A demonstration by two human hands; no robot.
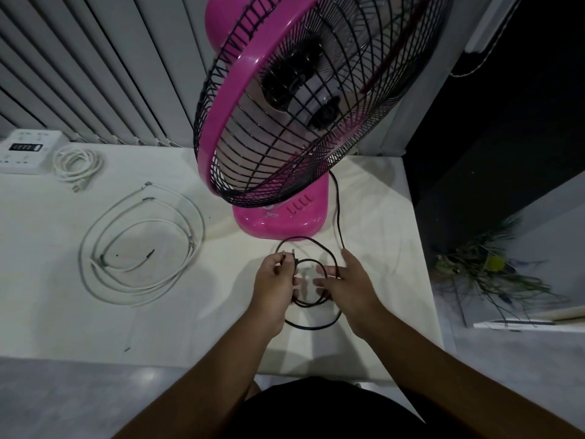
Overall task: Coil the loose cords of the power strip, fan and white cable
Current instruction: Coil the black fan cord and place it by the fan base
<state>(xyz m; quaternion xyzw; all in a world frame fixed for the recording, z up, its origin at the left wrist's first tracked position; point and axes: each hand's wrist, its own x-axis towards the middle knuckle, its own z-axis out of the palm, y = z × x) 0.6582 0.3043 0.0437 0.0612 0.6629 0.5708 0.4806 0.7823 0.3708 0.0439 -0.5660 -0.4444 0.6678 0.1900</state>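
Note:
A pink fan with a black wire cage stands at the back of the white table. Its black cord runs from the base down its right side into small loops between my hands. My left hand grips the plug end and the loops. My right hand has fingers spread, touching the loops' right side. A long white cable lies in wide loose rings at the left. The white power strip sits far left with its white cord bundled beside it.
Vertical grey blinds hang behind the table. The table's right edge drops to a dark gap, with a bunch of dried greenery on the floor at the right. The near table edge lies just before my body.

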